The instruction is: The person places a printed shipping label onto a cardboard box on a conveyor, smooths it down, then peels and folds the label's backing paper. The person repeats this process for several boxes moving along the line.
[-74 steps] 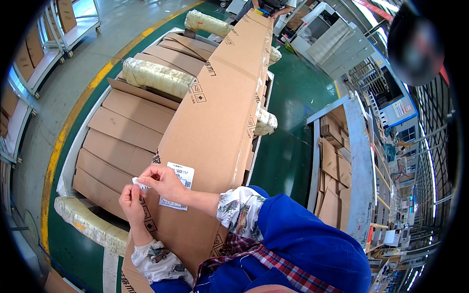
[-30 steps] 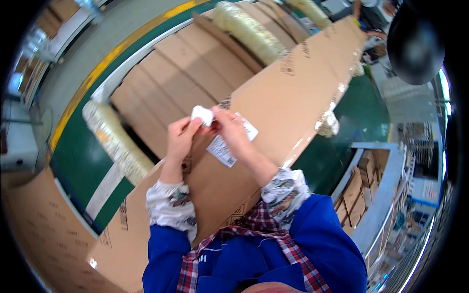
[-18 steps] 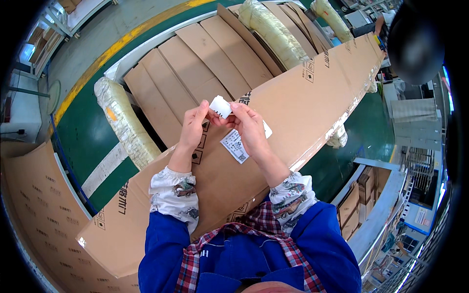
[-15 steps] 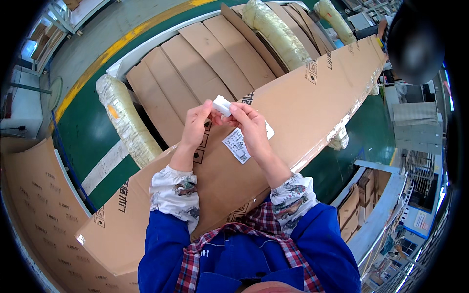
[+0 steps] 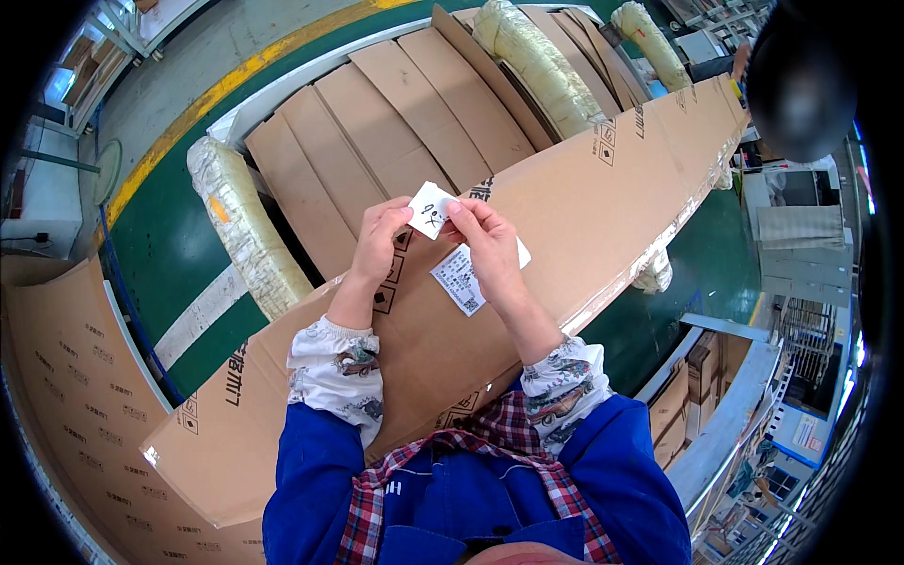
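A small white paper slip (image 5: 429, 208) with dark handwriting is pinched between both my hands. My left hand (image 5: 381, 240) grips its left edge with closed fingertips, and my right hand (image 5: 485, 247) grips its right edge. Beneath them lies a long, flat cardboard carton (image 5: 574, 202), set diagonally and narrowing toward the upper right. On the carton, just below my right hand, is a white printed label (image 5: 459, 281); another white piece (image 5: 523, 252) shows partly behind that hand.
Beyond the carton, stacked cardboard panels (image 5: 405, 113) lie between film-wrapped rolls, one on the left (image 5: 250, 226) and one at the back (image 5: 537, 66). A printed cardboard sheet (image 5: 85, 414) curves at left. A metal-framed cart (image 5: 720, 405) holding boxes stands at right. Part of another person's arm (image 5: 711, 68) shows upper right.
The white slip, folded and narrow before, is now opened out so its written face shows. Both hands stay in nearly the same place.
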`<state>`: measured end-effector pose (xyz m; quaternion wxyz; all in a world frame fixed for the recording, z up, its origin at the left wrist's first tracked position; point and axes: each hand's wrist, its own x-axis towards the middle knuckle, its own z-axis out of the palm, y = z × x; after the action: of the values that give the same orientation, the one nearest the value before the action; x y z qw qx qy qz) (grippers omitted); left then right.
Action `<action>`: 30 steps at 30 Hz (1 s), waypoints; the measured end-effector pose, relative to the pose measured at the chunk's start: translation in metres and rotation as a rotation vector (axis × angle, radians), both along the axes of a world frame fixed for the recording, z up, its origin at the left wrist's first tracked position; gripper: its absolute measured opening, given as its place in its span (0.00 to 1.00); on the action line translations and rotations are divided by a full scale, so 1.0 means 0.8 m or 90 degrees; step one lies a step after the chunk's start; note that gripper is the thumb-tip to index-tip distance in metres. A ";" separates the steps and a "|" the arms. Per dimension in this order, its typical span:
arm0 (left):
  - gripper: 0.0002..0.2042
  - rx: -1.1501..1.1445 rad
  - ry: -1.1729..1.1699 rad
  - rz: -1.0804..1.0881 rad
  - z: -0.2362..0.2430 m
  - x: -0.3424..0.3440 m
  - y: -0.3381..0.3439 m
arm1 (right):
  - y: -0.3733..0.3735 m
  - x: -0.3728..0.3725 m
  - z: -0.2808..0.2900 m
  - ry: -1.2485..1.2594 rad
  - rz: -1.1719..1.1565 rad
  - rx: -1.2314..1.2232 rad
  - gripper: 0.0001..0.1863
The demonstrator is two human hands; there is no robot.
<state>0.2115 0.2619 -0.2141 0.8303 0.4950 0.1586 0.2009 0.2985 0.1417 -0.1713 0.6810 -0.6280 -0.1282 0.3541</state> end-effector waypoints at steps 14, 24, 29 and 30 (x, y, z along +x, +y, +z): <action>0.10 0.019 -0.021 -0.054 0.005 -0.002 -0.002 | 0.001 0.001 0.005 0.033 -0.029 -0.012 0.11; 0.06 0.101 0.043 -0.087 -0.002 -0.001 -0.004 | 0.003 -0.002 0.008 -0.036 -0.012 -0.035 0.12; 0.07 0.219 0.065 -0.092 -0.006 -0.001 -0.003 | -0.001 0.001 0.000 -0.051 0.014 -0.079 0.10; 0.07 0.232 0.069 -0.101 -0.005 -0.002 -0.002 | -0.001 0.001 0.001 -0.061 0.007 -0.090 0.10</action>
<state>0.2101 0.2603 -0.2179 0.7305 0.6581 0.1244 0.1335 0.2991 0.1411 -0.1708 0.6263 -0.6900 -0.1384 0.3355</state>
